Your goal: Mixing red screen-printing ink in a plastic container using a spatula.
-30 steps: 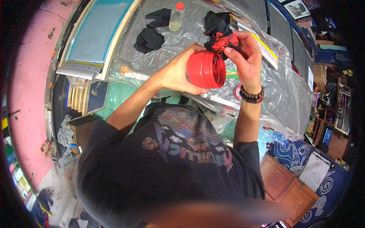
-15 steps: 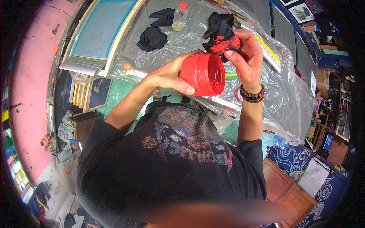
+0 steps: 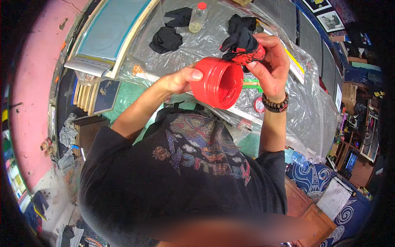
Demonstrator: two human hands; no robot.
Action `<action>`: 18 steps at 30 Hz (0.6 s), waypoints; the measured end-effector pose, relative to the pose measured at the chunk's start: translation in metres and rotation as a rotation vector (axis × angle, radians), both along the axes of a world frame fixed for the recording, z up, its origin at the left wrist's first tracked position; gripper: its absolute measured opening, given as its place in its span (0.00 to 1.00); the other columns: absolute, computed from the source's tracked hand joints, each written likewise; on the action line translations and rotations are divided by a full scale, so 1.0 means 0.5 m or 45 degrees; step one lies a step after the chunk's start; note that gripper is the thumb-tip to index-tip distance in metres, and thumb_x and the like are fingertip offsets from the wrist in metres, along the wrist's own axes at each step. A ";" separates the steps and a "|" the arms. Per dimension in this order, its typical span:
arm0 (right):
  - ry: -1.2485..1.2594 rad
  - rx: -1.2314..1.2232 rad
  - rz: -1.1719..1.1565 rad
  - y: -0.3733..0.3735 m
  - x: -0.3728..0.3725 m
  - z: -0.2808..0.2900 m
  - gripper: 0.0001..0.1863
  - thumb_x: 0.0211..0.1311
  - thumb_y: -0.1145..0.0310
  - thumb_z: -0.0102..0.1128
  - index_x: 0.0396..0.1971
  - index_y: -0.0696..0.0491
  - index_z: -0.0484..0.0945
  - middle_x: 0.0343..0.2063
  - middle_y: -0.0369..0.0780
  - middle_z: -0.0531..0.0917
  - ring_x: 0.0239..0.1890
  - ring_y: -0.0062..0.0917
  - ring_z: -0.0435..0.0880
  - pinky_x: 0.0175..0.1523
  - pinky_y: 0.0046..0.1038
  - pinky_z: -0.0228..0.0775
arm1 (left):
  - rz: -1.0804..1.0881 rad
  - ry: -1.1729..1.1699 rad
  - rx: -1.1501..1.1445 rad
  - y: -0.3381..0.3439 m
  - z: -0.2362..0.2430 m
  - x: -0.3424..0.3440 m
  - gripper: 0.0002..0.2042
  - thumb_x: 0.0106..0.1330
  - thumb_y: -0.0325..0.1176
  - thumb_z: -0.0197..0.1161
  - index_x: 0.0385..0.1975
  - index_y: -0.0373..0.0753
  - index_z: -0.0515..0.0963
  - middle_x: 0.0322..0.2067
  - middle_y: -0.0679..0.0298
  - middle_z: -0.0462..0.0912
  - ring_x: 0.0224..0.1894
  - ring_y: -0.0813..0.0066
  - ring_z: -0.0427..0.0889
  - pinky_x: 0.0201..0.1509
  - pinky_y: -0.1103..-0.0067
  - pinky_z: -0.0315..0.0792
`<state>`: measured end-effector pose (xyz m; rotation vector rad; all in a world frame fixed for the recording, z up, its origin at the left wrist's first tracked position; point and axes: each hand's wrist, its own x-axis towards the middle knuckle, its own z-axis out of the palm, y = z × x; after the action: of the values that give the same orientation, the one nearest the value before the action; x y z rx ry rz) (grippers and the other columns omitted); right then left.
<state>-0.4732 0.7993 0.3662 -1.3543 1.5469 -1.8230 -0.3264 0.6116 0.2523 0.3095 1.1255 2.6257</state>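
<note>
A red plastic jar, lidless and coated inside with red, is tilted on its side with its mouth facing right. My left hand grips its base end, thumb on the upper side and the other fingers hidden behind. A black rag smeared with wet red is pinched in my right hand, fingers closed round its right end. The rag is just above the jar's rim; I cannot tell whether they touch. Beaded bracelets circle my right wrist.
Plastic sheeting covers the table. On it are a clear bottle with a red cap, black cloths, a round red lid and a green-edged strip. A framed screen stands at left.
The jar has turned so its mouth shows more, and my left thumb has shifted to its upper side. The rag has come slightly down and right, near the rim.
</note>
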 end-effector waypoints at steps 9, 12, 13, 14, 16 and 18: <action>0.176 -0.137 0.061 -0.010 -0.005 -0.009 0.22 0.56 0.83 0.67 0.52 0.62 0.73 0.52 0.47 0.77 0.54 0.29 0.78 0.60 0.30 0.70 | -0.029 -0.170 -0.019 0.013 0.049 -0.009 0.46 0.56 0.67 0.57 0.67 0.35 0.65 0.57 0.46 0.78 0.52 0.50 0.84 0.45 0.52 0.83; 0.173 -0.091 0.105 -0.016 0.000 -0.002 0.22 0.56 0.83 0.67 0.51 0.63 0.73 0.51 0.48 0.78 0.54 0.30 0.79 0.60 0.30 0.70 | -0.047 -0.181 -0.014 0.022 0.054 -0.012 0.45 0.58 0.70 0.52 0.66 0.37 0.66 0.54 0.48 0.80 0.45 0.50 0.86 0.39 0.54 0.84; 0.208 -0.082 0.161 -0.017 -0.002 -0.003 0.22 0.56 0.83 0.67 0.52 0.63 0.73 0.51 0.48 0.78 0.54 0.31 0.79 0.60 0.30 0.70 | 0.001 -0.226 0.026 0.029 0.051 -0.010 0.40 0.64 0.66 0.45 0.63 0.35 0.68 0.49 0.48 0.82 0.37 0.50 0.86 0.37 0.57 0.84; 0.231 -0.054 0.152 -0.019 -0.002 -0.001 0.22 0.55 0.82 0.66 0.51 0.62 0.75 0.49 0.48 0.80 0.52 0.32 0.81 0.58 0.30 0.72 | 0.048 -0.271 0.067 0.034 0.049 -0.008 0.36 0.70 0.62 0.38 0.61 0.34 0.69 0.43 0.48 0.84 0.29 0.51 0.86 0.35 0.60 0.83; 0.322 -0.013 0.166 -0.026 0.002 0.004 0.21 0.54 0.81 0.67 0.50 0.62 0.76 0.48 0.48 0.81 0.50 0.32 0.82 0.56 0.30 0.73 | 0.012 -0.332 0.083 0.036 0.046 -0.013 0.37 0.69 0.64 0.37 0.60 0.34 0.71 0.42 0.48 0.84 0.28 0.51 0.86 0.34 0.60 0.83; 0.426 0.106 0.182 -0.033 0.017 0.019 0.18 0.53 0.79 0.67 0.45 0.61 0.80 0.46 0.49 0.83 0.47 0.33 0.85 0.51 0.30 0.77 | -0.057 -0.346 0.199 0.030 0.029 -0.012 0.39 0.68 0.66 0.35 0.57 0.35 0.73 0.40 0.49 0.85 0.27 0.51 0.86 0.34 0.61 0.83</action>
<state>-0.4647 0.7828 0.3758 -1.7491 1.6157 -1.4858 -0.3324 0.6265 0.2670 0.0055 0.8189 2.6216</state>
